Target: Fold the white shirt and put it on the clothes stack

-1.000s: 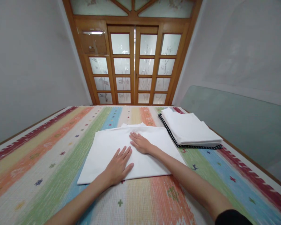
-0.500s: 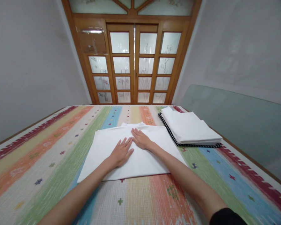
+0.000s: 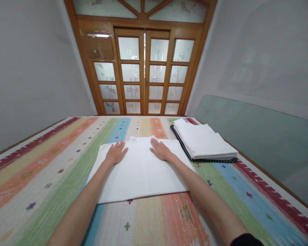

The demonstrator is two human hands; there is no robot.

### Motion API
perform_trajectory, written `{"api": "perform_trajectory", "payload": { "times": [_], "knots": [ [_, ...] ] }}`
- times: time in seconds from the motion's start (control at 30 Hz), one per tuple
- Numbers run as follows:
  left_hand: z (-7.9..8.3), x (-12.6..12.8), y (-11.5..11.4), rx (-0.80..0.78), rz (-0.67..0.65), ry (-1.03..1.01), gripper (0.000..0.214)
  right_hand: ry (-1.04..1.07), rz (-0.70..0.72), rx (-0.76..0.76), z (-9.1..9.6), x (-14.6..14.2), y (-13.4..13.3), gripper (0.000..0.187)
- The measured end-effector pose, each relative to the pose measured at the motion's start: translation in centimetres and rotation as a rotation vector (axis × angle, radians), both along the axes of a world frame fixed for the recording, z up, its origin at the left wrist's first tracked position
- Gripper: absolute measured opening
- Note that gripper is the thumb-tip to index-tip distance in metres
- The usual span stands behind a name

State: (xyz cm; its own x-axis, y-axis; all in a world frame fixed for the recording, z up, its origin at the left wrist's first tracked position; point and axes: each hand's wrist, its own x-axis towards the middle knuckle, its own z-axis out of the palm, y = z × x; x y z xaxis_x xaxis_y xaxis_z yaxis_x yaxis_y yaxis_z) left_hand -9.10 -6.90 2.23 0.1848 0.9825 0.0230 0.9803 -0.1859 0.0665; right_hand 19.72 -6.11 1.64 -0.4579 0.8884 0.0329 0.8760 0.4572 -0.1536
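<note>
A folded white shirt (image 3: 141, 174) lies flat before me, its collar edge at the far side. My left hand (image 3: 116, 152) rests palm down on its far left part, fingers stretched out. On the far right part, near the collar, my right hand (image 3: 160, 149) also lies flat with its fingers extended. Neither hand grips the cloth. To the right is a stack of folded white cloth (image 3: 204, 140), lying on a dark folded piece with a white-patterned edge (image 3: 213, 160).
A striped, multicoloured cloth (image 3: 74, 167) covers the table. Grey walls (image 3: 28, 68) stand on both sides, with a pale green panel (image 3: 259, 133) along the right. Wooden doors with glass panes (image 3: 143, 68) are beyond the far edge.
My hands have moved apart on the white shirt. The left has slid to the far left, the right slightly to the right. The view has shifted a little.
</note>
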Motion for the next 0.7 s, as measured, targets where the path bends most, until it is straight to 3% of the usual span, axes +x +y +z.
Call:
{"api": "perform_trajectory", "payload": {
  "times": [0.33, 0.5, 0.63, 0.7],
  "knots": [
    [-0.2, -4.1, -0.1, 0.035, 0.059, 0.07, 0.065, -0.054, -0.307, -0.027, -0.5, 4.0, 0.0, 0.073],
    [-0.5, -1.8, -0.5, 0.096, 0.11, 0.061, 0.063, -0.039, -0.301, 0.014, -0.8, 3.3, -0.6, 0.071],
    [-0.6, 1.4, -0.7, 0.053, -0.035, 0.024, 0.065, -0.022, -0.129, 0.038, -1.1, 2.1, -0.8, 0.068],
    [-0.6, 1.9, -0.6, 0.025, -0.09, 0.007, 0.065, -0.019, -0.12, 0.019, -1.1, 2.1, -0.7, 0.07]
  ]
}}
